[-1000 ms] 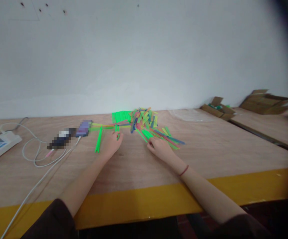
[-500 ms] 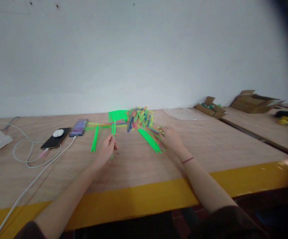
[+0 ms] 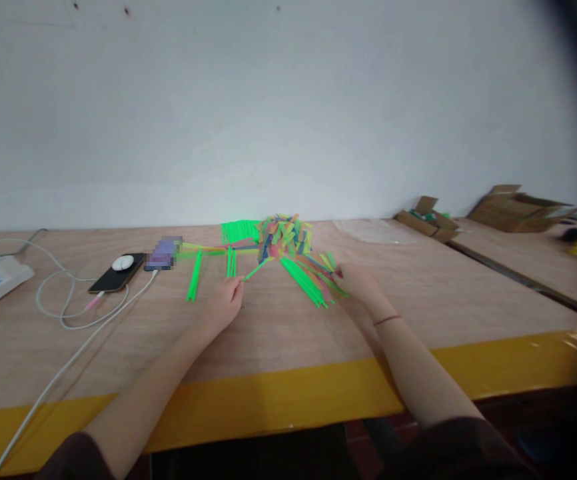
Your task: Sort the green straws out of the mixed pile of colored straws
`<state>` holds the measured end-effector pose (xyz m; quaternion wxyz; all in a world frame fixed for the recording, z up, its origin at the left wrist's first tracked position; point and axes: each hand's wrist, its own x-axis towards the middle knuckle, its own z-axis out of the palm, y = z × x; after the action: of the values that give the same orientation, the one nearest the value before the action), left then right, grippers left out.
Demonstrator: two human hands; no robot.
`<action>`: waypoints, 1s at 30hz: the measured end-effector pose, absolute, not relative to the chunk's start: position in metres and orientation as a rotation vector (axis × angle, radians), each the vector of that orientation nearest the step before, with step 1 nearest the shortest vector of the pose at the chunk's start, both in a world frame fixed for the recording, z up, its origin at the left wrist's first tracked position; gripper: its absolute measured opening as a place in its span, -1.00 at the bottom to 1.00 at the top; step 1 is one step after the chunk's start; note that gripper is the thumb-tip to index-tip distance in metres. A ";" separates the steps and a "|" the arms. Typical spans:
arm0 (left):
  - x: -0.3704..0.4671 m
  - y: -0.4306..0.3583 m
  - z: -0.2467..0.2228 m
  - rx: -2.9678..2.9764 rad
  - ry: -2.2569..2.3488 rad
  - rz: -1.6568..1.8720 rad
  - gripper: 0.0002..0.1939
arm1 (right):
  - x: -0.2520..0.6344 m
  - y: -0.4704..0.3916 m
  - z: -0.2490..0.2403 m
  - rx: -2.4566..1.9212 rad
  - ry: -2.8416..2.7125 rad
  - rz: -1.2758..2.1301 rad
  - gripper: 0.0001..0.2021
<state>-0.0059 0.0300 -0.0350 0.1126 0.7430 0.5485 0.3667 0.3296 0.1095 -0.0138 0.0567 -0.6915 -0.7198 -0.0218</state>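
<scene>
left hand [image 3: 222, 303]: pinching one thin green stick [image 3: 257, 269] between thumb and fingertips, stick angling up toward the multicolored pile [image 3: 284, 235]
right hand [image 3: 361, 283]: reaching to the colored strips [image 3: 324, 267], fingers closing together at their edge; can't tell if pinching one
green bundle [image 3: 302, 281]: lying slanted between the hands, beside the colored strips
step: handling a stick left while working at the strips right, by my read
next move: calling for a light fingertip grip, keeping neighboring strips undisturbed
</scene>
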 end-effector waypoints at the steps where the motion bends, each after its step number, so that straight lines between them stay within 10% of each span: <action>1: -0.005 0.029 -0.035 2.196 1.609 1.060 -0.68 | 0.329 0.110 -0.014 -2.098 -2.188 -0.046 -0.63; 30: 0.003 0.022 -0.040 2.388 1.523 0.905 -0.68 | 0.326 0.114 -0.022 -1.999 -2.139 -0.155 -0.71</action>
<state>0.0028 0.0222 -0.0399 0.0842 0.8004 0.5103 0.3032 0.3265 0.1142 -0.0223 0.1045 -0.6781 -0.7256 -0.0524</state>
